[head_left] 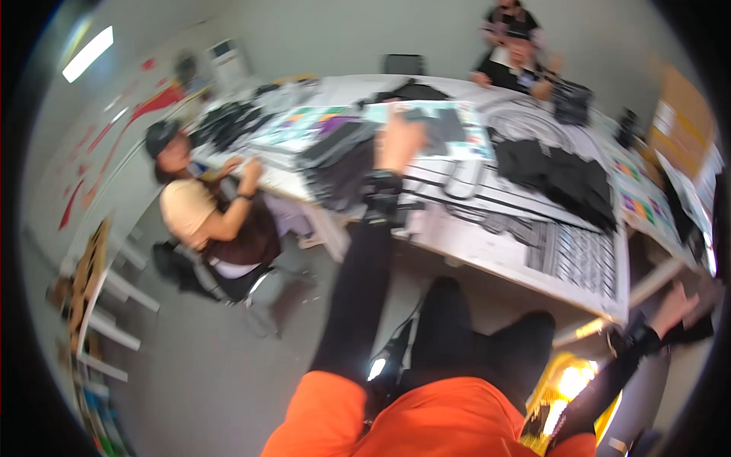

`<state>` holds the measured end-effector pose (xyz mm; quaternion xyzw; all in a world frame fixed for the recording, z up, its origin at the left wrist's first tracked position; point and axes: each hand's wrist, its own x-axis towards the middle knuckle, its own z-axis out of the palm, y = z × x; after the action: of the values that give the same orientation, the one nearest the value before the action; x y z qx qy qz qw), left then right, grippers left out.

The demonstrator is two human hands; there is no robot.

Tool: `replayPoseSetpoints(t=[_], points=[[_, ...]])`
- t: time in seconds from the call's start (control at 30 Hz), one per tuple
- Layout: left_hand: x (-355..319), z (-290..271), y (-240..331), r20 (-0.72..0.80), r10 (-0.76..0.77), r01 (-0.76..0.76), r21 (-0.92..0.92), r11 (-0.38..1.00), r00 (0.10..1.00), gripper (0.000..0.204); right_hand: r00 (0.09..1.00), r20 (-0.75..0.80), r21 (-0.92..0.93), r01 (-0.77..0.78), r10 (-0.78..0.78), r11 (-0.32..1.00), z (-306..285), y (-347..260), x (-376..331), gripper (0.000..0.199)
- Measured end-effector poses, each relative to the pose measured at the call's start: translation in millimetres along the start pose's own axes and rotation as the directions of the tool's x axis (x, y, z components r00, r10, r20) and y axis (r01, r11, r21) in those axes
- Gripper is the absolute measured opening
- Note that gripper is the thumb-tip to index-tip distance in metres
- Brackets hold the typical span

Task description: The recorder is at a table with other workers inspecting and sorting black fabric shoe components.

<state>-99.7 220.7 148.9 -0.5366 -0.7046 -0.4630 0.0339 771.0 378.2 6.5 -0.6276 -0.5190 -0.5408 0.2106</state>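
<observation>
The picture is blurred by motion. My left hand (400, 141) stretches forward on a black-sleeved arm with a dark wrist strap, over the big white table (487, 244). It lies by a dark flat piece (434, 122) on a coloured printed sheet, and its fingers are too smeared to read. My right hand (674, 305) is low at the right, beyond the table's near corner, fingers apart and holding nothing, next to a dark object (702, 324). Orange cloth covers my upper arms.
A heap of black fabric (563, 175) and a stack of dark strips (343, 164) lie on the table. One person (205, 213) sits at its left side, another (518, 61) at the far end. A yellow object (567, 388) is on the floor, with white-legged furniture (99, 305) at left.
</observation>
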Motion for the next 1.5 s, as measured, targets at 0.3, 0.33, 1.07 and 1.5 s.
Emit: replayPoseSetpoints(t=[0.3, 0.33, 1.07, 1.5], points=[[-115.1, 104.8, 234.7, 0.136, 0.822, -0.728, -0.401, 0.556, 0.553, 0.052, 0.947, 0.039, 0.972, 0.037, -0.318, 0.230, -282.0, -336.8, 51.2, 0.034], [-126.0, 104.6, 250.3, 0.178, 0.871, -0.718, -0.502, 0.481, 0.459, 0.054, 0.876, 0.051, 0.997, -0.014, -0.479, 0.080, -332.2, -330.2, 49.9, 0.035], [-154.9, 151.6, -27.9, 0.197, 0.002, 0.115, -0.579, 0.807, 0.980, 0.023, 0.540, 0.349, 0.428, -0.819, -0.766, -0.383, -306.9, -381.5, -29.8, 0.012], [-136.2, 120.1, -30.5, 0.054, -0.311, 0.210, -0.845, 0.492, 0.949, 0.075, 0.804, 0.399, 0.522, -0.594, -0.440, -0.613, -349.2, -351.2, 48.8, 0.076]])
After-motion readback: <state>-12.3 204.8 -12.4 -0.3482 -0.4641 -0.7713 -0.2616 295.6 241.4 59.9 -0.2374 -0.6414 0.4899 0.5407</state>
